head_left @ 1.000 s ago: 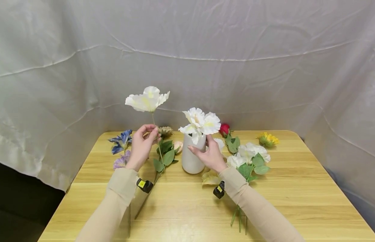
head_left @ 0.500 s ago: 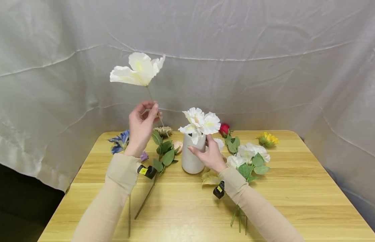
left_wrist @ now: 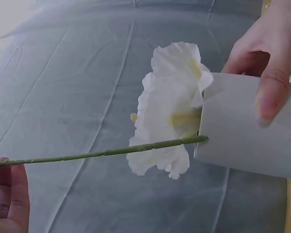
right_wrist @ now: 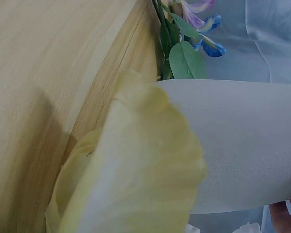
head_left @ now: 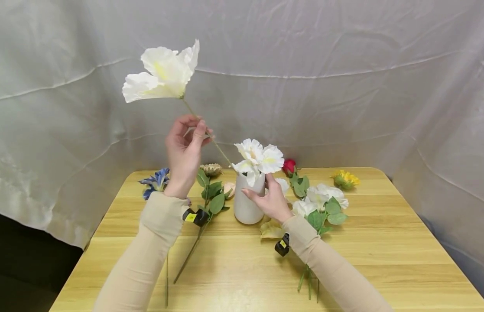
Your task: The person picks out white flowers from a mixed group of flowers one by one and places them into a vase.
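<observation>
My left hand (head_left: 184, 151) pinches the thin green stem of a large white artificial flower (head_left: 164, 76), holding it above and left of the vase. The bloom leans up to the left. In the left wrist view, the stem's lower end (left_wrist: 199, 139) overlaps the mouth edge of the white vase (left_wrist: 247, 126), beside a white flower (left_wrist: 172, 111) standing in it. My right hand (head_left: 274, 200) grips the upright vase by its upper right side, thumb across the front. Its other fingers are mostly hidden behind the vase.
Left of the vase lie a blue flower (head_left: 156, 182), a beige flower (head_left: 211, 169) and leafy stems (head_left: 216, 203). To its right are a red rose (head_left: 289, 166), white flowers (head_left: 321, 196) and a yellow flower (head_left: 345, 180). A pale yellow petal (right_wrist: 140, 155) fills the right wrist view's foreground.
My left hand has risen with the white flower, and its stem has tilted so the lower end now meets the vase's mouth. My right hand and the vase have stayed in place.
</observation>
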Motion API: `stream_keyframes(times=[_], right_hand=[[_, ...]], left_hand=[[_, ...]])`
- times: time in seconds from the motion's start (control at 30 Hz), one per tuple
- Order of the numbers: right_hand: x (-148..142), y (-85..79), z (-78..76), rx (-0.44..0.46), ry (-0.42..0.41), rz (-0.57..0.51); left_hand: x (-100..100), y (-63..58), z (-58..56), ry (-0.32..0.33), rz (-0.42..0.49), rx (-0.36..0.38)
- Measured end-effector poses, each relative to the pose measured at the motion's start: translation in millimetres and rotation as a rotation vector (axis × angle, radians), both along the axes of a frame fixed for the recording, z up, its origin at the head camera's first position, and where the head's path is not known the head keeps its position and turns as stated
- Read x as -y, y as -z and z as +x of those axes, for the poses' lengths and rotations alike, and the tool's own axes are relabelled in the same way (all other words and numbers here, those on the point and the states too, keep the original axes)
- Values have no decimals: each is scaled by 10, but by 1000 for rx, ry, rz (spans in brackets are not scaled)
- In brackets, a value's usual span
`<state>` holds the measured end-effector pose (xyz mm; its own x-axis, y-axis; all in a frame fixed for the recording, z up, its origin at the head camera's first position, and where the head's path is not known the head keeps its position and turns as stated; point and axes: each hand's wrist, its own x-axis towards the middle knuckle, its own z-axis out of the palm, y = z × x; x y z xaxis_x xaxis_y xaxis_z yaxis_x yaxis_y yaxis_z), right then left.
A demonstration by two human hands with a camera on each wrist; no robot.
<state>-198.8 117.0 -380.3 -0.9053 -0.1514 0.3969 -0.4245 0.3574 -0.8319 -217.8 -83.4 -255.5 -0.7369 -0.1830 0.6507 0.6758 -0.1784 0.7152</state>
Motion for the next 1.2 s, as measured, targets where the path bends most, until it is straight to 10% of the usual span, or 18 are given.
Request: stream_keyframes(times=[0.47,1.2], right_hand=[[-9,37,-17,-25,-5,-10],[-1,48,-51,-77,-22,2]], left_hand=[[-100,8,-30,51,51,-48],[-189,470,-151,63,-154,213]])
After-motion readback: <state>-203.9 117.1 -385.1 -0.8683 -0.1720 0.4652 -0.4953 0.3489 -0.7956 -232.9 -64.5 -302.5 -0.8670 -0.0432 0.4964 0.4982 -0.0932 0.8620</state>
